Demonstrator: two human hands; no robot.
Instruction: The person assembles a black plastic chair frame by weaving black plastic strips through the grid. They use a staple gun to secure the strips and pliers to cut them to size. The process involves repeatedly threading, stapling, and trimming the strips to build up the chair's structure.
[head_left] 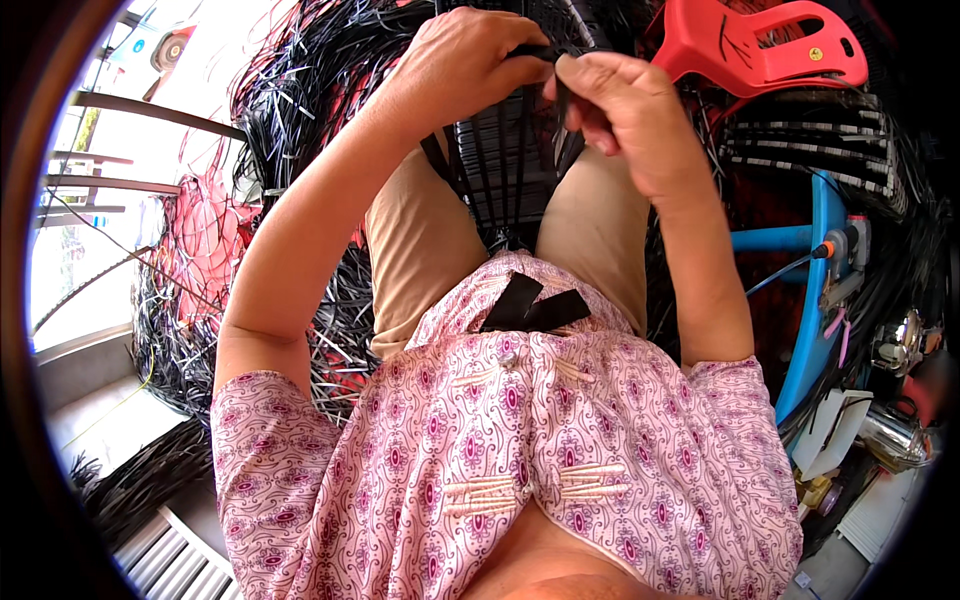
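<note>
At the top centre my left hand [465, 60] is closed, its thumb and fingers pinching a black strip. Close beside it, my right hand [625, 105] pinches the same dark material between thumb and fingertips, the other fingers curled. A short end of black strip [562, 105] hangs below the right fingertips. Between my knees stands a black woven piece [490, 165] with long strips running down toward my lap; its far part is hidden by my hands. Black cut pieces [530, 305] lie on my patterned shirt at the waist.
Tangled black strips [290, 90] heap up on the left, with red material [210, 235] among them. At the upper right sits a red plastic chair [755, 50], above a black-and-white woven piece [810, 145]. A blue frame [815, 290] and a tool [845, 255] stand on the right.
</note>
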